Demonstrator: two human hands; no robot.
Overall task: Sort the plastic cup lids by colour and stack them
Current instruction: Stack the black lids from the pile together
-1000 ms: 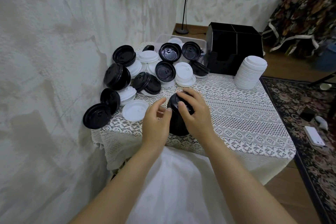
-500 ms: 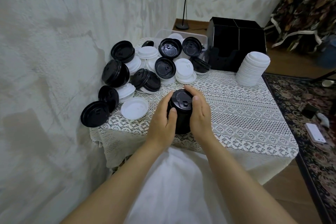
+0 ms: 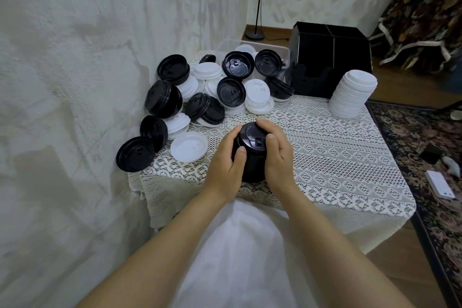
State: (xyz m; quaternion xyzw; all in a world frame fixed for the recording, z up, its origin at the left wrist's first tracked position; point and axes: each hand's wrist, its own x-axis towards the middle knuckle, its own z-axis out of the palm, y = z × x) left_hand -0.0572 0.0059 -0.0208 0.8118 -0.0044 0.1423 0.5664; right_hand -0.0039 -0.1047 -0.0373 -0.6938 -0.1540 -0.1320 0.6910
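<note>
1. Two hands of yours grasp one stack of black lids (image 3: pixel 250 144) near the front edge of the table (image 3: pixel 350 182). Your left hand (image 3: pixel 225 165) curls against its left side with the thumb on the near face. Your right hand (image 3: pixel 277 157) wraps its right side, fingertips reaching over the top rim.
2. That stack stands upright on the lace cloth (image 3: pixel 325 137), and its top lid faces up with the sip tab showing between your hands.
3. Your stack of white lids (image 3: pixel 352 94) stands at the far right of the table, well apart from your hands and just beside the black box (image 3: pixel 330 62).
4. Your unsorted pile (image 3: pixel 232 90) of black and white lids fills the far left of the table against the wall, with several black ones tilted on edge.
5. One white lid (image 3: pixel 188 149) lies flat on its own near your left hand. A black lid (image 3: pixel 136 154) just beside it leans at the table's left front corner.
6. Behind the pile, a clear tub (image 3: pixel 225 45) holds a few more lids.
7. A patterned rug (image 3: pixel 430 142) covers the floor to your right.
</note>
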